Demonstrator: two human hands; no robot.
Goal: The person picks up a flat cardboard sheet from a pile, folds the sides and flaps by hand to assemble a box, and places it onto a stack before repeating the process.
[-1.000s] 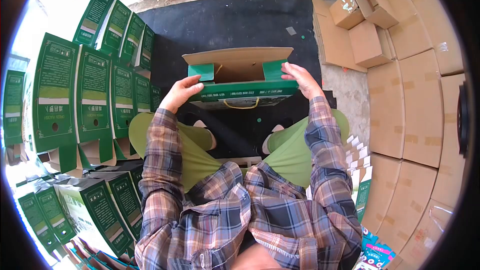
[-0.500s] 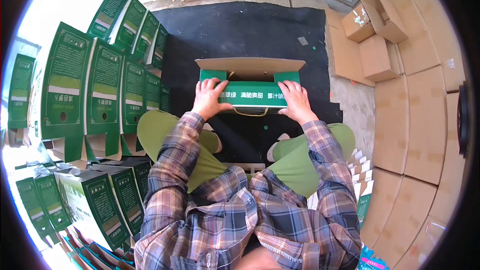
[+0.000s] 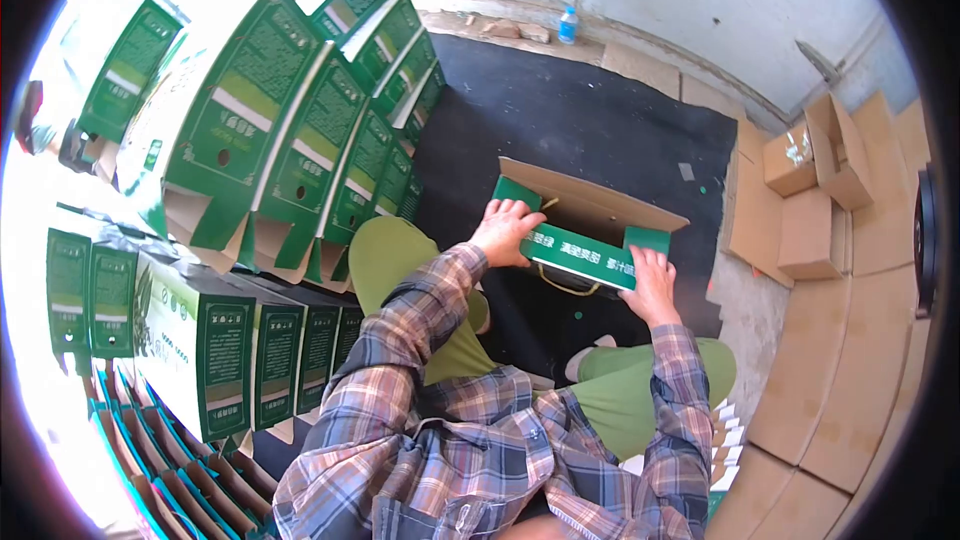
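Between my knees is a green cardboard carton (image 3: 580, 256) with white printing on its near flap. Its far brown flap (image 3: 600, 192) stands raised, and the inside shows as a dark gap. My left hand (image 3: 505, 232) grips the carton's left end, fingers over the green flap and thumb at the front. At the right end my right hand (image 3: 652, 286) holds the corner in the same way. A yellow cord handle (image 3: 568, 286) hangs at the carton's front, below the printed flap.
Several green cartons (image 3: 240, 120) stand in rows at my left, with more white-and-green ones (image 3: 225, 360) below. Flat folded cartons (image 3: 170, 450) lie at lower left. Brown boxes (image 3: 810, 370) are stacked at right. A bottle (image 3: 568, 25) stands by the wall beyond the black mat (image 3: 590, 110).
The view has turned toward the left, so the carton and both hands appear farther right and tilted. Both hands stay on the carton's ends, and its far flap remains raised.
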